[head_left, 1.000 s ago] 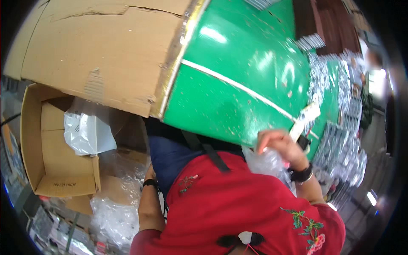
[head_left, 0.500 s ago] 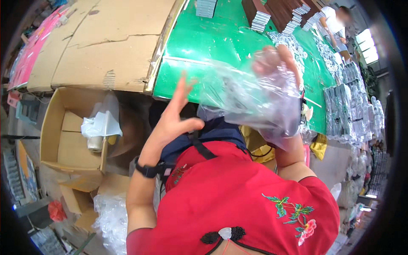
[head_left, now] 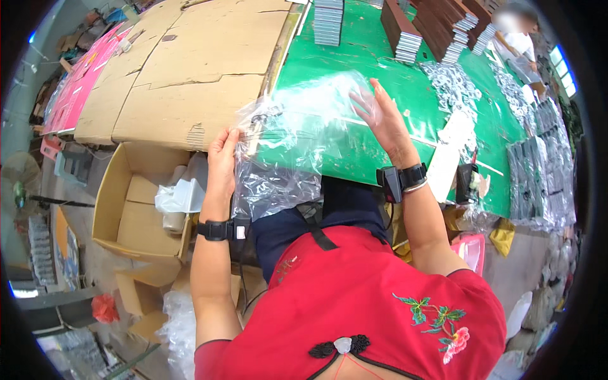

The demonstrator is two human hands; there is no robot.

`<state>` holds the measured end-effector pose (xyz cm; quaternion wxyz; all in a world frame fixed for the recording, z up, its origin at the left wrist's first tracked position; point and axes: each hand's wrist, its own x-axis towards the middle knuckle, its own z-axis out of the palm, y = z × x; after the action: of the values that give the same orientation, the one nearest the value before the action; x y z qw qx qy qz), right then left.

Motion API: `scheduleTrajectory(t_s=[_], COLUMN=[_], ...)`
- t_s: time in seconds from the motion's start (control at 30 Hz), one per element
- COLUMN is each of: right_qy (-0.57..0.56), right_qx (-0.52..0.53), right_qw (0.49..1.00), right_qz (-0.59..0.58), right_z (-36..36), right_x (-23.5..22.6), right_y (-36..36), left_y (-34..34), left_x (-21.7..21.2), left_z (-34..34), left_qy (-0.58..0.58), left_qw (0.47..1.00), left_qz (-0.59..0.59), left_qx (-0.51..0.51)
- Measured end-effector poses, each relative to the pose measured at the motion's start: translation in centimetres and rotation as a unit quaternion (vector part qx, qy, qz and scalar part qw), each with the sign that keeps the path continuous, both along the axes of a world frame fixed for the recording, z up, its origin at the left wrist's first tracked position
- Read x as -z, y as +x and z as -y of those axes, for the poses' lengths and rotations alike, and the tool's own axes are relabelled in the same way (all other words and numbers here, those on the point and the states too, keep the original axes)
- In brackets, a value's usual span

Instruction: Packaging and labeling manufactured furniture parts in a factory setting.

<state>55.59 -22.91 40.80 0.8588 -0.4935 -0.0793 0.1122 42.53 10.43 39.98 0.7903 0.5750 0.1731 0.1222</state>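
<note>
A clear plastic bag (head_left: 285,136) is stretched out between my hands, over the near edge of the green tabletop. My left hand (head_left: 223,152) pinches its left side between thumb and fingers. My right hand (head_left: 386,120) is at the bag's far right end, fingers stretched out and apart; the film overlaps some fingertips, and I cannot tell whether they are inside it. Through the film, near my left fingers, a small dark and shiny patch shows, too unclear to name.
Flattened cardboard (head_left: 209,63) covers the left of the table. Brown bars (head_left: 437,28) and a pile of small metal parts (head_left: 453,88) lie at the far right, near wrapped bundles (head_left: 538,171). An open carton (head_left: 136,228) stands lower left. Another person (head_left: 519,44) is at far right.
My right hand has come off the bunched bag, which now spreads out flat to the left. My left hand, spread and empty before, now grips its left side.
</note>
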Motion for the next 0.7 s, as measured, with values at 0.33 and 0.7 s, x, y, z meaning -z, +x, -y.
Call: scheduleTrajectory(t_s=[0.33,0.7], right_qy=[-0.28,0.055], right_qx=[-0.077,-0.236], right_qw=[0.955,0.958], right_qz=[0.058,0.154], right_z=[-6.6,-10.9], right_x=[2.0,-5.6], right_y=[4.7,6.5], left_y=[1.6,0.1], left_x=[1.5,3.6], left_z=[-3.2,-6.9], left_qy=[0.228,0.196], left_qw=[0.973,0.975], left_qz=[-0.047,-0.042], left_qx=[0.007,-0.093])
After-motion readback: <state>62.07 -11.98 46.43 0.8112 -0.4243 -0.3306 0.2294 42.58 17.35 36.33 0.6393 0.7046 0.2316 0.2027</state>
